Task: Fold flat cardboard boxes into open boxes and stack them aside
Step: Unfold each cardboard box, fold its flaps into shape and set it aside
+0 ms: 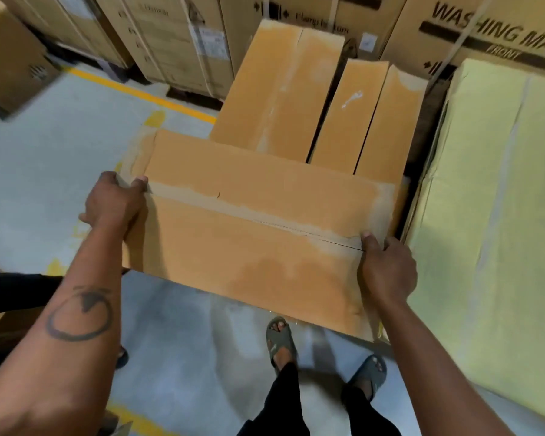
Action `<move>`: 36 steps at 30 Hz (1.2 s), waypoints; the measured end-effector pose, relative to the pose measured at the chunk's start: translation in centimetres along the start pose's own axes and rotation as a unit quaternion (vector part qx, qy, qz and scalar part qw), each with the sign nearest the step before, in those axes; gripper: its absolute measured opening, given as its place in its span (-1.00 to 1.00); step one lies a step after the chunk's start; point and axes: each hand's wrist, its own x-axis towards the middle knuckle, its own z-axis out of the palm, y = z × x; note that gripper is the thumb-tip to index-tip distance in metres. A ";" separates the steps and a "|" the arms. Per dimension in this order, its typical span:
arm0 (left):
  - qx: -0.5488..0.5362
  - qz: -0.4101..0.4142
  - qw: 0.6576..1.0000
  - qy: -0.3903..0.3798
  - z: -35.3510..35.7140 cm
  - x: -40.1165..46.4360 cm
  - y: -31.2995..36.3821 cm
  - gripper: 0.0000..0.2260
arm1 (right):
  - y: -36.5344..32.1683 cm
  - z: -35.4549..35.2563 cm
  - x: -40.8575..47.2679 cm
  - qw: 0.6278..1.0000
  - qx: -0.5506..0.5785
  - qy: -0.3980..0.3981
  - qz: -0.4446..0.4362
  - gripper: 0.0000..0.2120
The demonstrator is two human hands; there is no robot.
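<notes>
I hold a brown cardboard box [252, 234] in front of me above the floor, its closed flaps facing up with a seam running across the middle. My left hand [114, 202] grips its left end, thumb on top. My right hand [387, 269] grips its right end near the seam. Beyond it stand folded cardboard boxes [277, 89] side by side, a tall one on the left and two lower ones [368, 118] to the right.
A stack of pale yellow flat cardboard [491, 215] rises at the right. Large printed appliance cartons [177, 39] line the back. A yellow line [139, 92] crosses the grey floor. My sandalled feet [280, 341] stand below the box. A dark-clothed limb [13, 291] enters at the left.
</notes>
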 end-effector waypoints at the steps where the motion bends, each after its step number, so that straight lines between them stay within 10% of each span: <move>1: 0.010 0.005 1.000 0.008 -2.1 -0.6 1.0 -0.45 | -0.8 -1.6 -0.1 1.000 -0.001 0.003 -0.020 -0.64; 15: -0.076 0.133 0.982 0.106 -15.0 -12.5 24.8 -0.37 | 2.2 -24.7 2.3 0.989 0.097 0.095 -0.060 -0.45; 21: -0.148 0.189 0.969 0.057 -17.5 -0.8 36.5 -0.36 | 3.7 -38.0 3.9 0.966 0.143 0.165 -0.139 -0.52; 27: -0.063 0.242 0.962 0.106 -12.5 -33.2 44.1 -0.29 | 10.3 -53.5 9.2 0.955 0.106 0.246 -0.125 -0.57; 36: 0.032 0.406 0.913 0.010 6.2 -53.4 55.7 -0.44 | 26.4 -61.9 12.8 0.946 0.068 0.316 0.030 -0.56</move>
